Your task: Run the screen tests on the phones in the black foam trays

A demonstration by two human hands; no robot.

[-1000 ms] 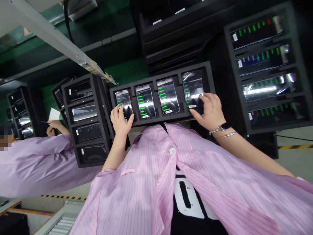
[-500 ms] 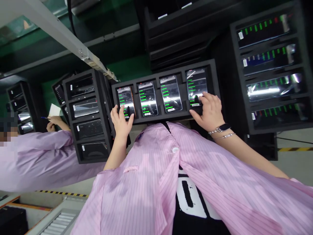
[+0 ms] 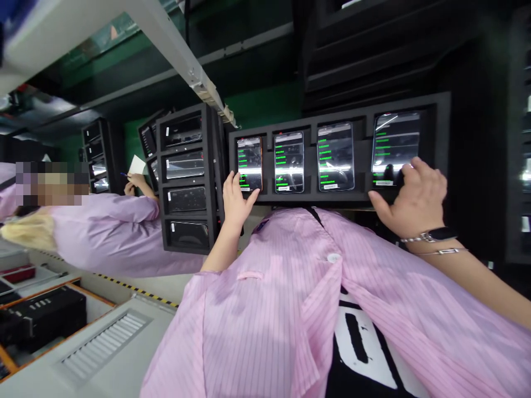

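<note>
Hands up at the black foam tray (image 3: 435, 108), which sits right against the front of the person's pink striped coat (image 3: 265, 309). Four phones stand side by side in its pockets, screens lit with green lines.

Left hand (image 3: 235, 203) is at the tray's left end, fingers spread and thumb well apart, the tips touching the lower edge of the leftmost phone (image 3: 249, 160); nothing is clamped in it.

Right hand (image 3: 415, 202) is over at the far end, fingers curled down on the bottom of the rightmost phone (image 3: 394, 143), thumb stuck out along the tray's front edge. Whether it grips that phone or only presses on it, I cannot tell. A watch (image 3: 435, 235) and a thin bracelet (image 3: 442, 252) show on that wrist.

Between the hands, the two middle phones (image 3: 289, 161) (image 3: 336, 156) sit untouched.

Just left of the tray, a stack of black trays (image 3: 186, 177) holds more phones lying flat. Further left, a co-worker in a pink coat (image 3: 108, 232) holds a white slip of paper (image 3: 137, 163). A metal beam (image 3: 174, 47) runs slantwise overhead.
</note>
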